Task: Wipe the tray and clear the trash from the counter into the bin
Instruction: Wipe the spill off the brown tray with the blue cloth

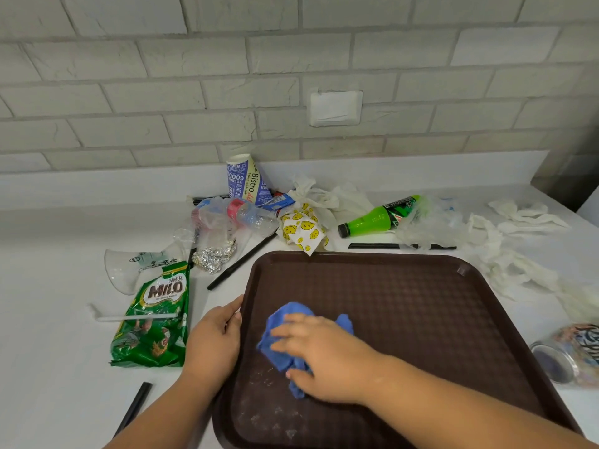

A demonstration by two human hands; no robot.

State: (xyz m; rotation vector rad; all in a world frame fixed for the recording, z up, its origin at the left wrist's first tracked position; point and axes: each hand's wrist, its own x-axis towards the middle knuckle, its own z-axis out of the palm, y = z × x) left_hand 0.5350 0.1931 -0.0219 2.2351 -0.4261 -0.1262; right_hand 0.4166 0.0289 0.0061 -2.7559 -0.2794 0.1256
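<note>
- Black straw [134, 406] lies on the white table [64, 367] at the near left, apart from the tray
- Brown tray [421, 319] sits flat on the table directly before the person; pale smears show on its near-left surface
- Right hand [324, 354] rests on a crumpled blue cloth [278, 351] in the left half of the tray; fingers extended and spread, pressing the cloth down, not clenched
- Left hand [215, 338] holds the tray's left rim, thumb on the rim and fingers grasping the edge
- Patterned can [567, 354] lies on its side just beside the tray's right edge
- Green Milo packet [152, 319] lies left of the tray, with a white straw [129, 316] across it
- Clear plastic cup [129, 270] lies tipped over behind the packet; a foil ball [215, 256] sits to its right
- A second black straw [241, 262] lies slanted between the foil ball and the tray's far-left corner
- Smiley-print wrapper [303, 230] touches the tray's far rim
- A third black straw [402, 246] lies just beyond the far rim
- White tissues [518, 270] are strewn off the tray's far-right corner
- Crushed water bottle [240, 215] and green soda bottle [379, 217] lie on their sides farther back
- Printed paper cup [248, 181] leans at the rear, near the brick wall [162, 92]
</note>
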